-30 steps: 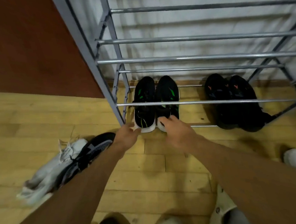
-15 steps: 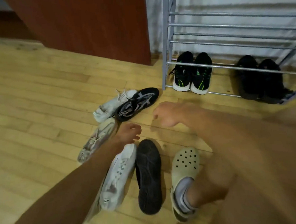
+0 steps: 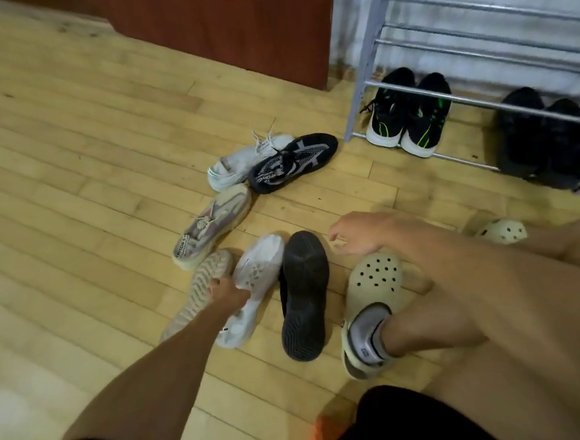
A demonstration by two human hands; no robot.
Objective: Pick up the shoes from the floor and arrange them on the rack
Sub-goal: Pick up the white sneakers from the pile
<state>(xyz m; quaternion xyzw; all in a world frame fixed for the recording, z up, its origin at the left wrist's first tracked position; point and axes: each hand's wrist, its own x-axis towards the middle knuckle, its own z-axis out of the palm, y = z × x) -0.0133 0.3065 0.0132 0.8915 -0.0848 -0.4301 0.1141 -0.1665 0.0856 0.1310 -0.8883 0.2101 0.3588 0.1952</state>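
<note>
Six loose shoes [image 3: 304, 294], open floor [image 3: 71, 159] leftward

my left hand [image 3: 225, 293] is down between the white sneaker [image 3: 255, 284] and the upturned beige shoe [image 3: 197, 291], fingers curled on them. my right hand [image 3: 358, 235] hangs loose and empty beside the black sole-up shoe [image 3: 304, 294]. two pairs sit on the rack [image 3: 368, 87].

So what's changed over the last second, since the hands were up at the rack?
Both hands left the black-and-green sneakers on the grey metal rack. The left hand came down onto the floor pile, fingers closing on the white sneaker beside an overturned tan-soled shoe. The right hand hovers open above the upside-down black shoe. Both racked pairs, including the all-black pair, stayed put.
</note>
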